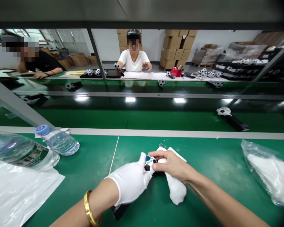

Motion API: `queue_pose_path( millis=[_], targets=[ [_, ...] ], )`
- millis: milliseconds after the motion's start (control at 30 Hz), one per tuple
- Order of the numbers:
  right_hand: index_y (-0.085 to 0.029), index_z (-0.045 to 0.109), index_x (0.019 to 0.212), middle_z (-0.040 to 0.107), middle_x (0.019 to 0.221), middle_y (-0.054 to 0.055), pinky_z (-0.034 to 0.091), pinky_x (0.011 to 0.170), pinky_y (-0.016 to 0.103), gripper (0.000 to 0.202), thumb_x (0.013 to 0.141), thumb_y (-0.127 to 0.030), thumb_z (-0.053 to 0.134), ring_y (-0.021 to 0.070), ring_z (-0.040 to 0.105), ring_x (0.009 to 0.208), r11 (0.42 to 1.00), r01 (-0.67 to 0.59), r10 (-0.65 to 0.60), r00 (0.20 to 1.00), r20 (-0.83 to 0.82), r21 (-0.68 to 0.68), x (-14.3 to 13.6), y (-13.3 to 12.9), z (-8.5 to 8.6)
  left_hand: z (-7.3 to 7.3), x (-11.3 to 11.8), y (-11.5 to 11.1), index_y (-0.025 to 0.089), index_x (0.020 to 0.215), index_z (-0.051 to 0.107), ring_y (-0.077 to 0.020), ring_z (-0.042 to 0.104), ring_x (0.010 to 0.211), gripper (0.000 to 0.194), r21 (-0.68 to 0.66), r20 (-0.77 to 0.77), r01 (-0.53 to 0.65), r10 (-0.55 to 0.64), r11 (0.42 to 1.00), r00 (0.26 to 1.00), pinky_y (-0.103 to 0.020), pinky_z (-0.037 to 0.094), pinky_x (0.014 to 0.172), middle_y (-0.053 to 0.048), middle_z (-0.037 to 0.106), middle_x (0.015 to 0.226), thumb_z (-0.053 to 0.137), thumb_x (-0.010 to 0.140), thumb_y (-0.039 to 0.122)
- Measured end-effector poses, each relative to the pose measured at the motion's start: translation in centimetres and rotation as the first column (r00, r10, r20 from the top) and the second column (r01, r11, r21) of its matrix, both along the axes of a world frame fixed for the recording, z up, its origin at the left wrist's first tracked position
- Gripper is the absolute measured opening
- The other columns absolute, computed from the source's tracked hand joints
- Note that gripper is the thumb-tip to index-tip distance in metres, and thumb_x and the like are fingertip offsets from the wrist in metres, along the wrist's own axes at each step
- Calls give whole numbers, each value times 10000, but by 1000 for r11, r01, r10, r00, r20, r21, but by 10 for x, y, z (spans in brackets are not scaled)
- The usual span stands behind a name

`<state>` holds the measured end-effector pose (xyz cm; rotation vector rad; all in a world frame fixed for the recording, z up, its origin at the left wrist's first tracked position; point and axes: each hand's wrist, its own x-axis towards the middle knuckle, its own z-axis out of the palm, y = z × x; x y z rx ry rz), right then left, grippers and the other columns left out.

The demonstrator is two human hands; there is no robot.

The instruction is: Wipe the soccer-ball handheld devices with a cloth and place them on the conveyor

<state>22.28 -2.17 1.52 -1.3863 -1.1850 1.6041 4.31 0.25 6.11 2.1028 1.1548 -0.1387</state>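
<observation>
My left hand [131,183], in a white glove, is closed around a small ball with a black-and-white football pattern [147,167] and a blue spot on top. A black, box-like part [120,212] juts out below that wrist; its join to the ball is hidden by the glove. My bare right hand [174,164] has its index finger and thumb at the ball's right side. Bunched in this hand is a white cloth [176,189], its end hanging onto the green bench. Another white piece [177,153] shows behind the hand.
Two water bottles, a large one [21,151] and a small one [61,142], lie left above a white plastic sheet [21,192]. A clear bag with white contents [269,176] lies right. Beyond the bench edge, a belt [104,119] carries a football-patterned item [224,111]. Two people sit opposite.
</observation>
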Motion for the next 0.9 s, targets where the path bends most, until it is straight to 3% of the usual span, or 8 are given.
queue_pose_path(
  millis=[233, 500, 900],
  targets=[
    [-166, 615, 1103, 646, 1063, 51, 458, 828, 284, 448, 657, -181, 656, 190, 609, 912, 1000, 16, -16, 1000, 10, 0, -1, 0, -1, 5, 3, 0, 98, 1365, 334, -234, 595, 689, 664, -36, -57, 15, -17, 999, 998, -301, 367, 655, -134, 652, 922, 266, 853, 516],
    [-177, 617, 1102, 647, 1062, 45, 448, 840, 297, 442, 661, -175, 641, 195, 603, 924, 1000, 7, -7, 1000, 0, -16, 0, 0, 0, 6, 4, -1, 116, 1357, 340, -201, 582, 672, 617, -47, -32, 34, -36, 998, 999, -265, 356, 603, -88, 653, 844, 285, 850, 462],
    [-168, 614, 1100, 644, 1066, 56, 446, 849, 305, 445, 658, -201, 653, 201, 604, 928, 1000, 22, -22, 1000, 10, -11, -1, 1, -3, 5, 3, -1, 97, 1351, 350, -227, 594, 694, 657, -46, -52, 7, -9, 999, 999, -302, 384, 642, -122, 651, 879, 258, 855, 518]
  ],
)
